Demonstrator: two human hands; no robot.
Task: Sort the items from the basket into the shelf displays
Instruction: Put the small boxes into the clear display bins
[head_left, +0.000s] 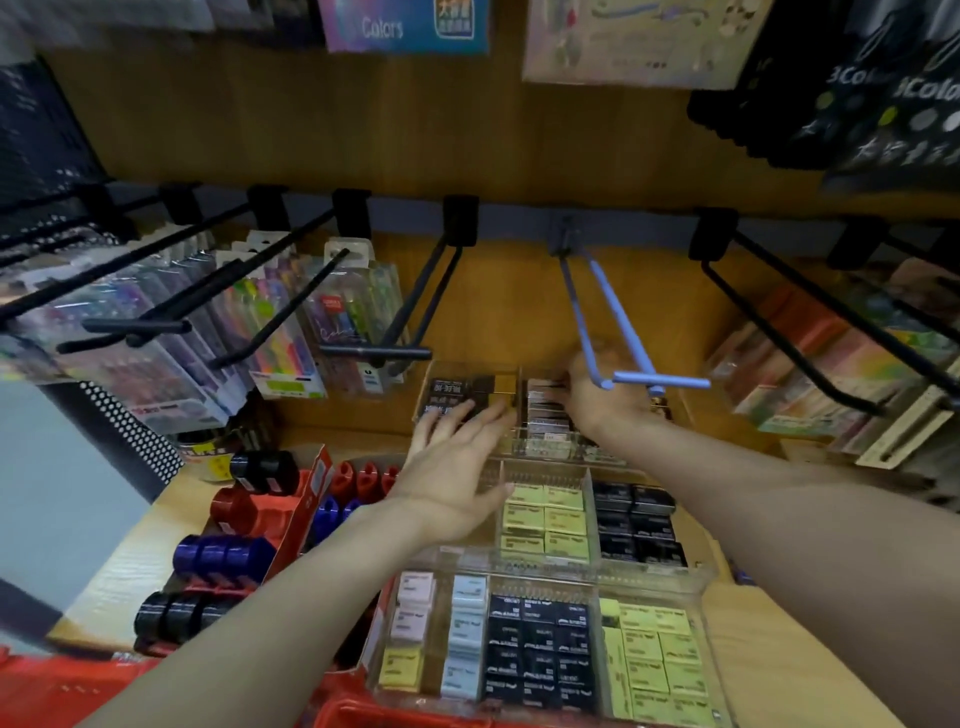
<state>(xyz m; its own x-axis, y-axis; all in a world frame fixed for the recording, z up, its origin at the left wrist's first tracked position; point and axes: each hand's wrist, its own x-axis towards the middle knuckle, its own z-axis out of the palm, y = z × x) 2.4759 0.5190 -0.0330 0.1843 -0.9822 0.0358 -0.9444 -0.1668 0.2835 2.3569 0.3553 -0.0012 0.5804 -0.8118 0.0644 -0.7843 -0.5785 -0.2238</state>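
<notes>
Reaching toward the back clear tray | left hand is spread flat, fingertips on dark boxes | right hand is curled over small packets, grip unclear | red basket is seen below both forearms.

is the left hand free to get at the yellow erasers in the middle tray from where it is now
Probably yes. The left hand is open, holds nothing, and hovers right beside the yellow erasers in the clear tray. The compartment is open on top and nothing lies between them; the blue hook hangs farther back.
</notes>
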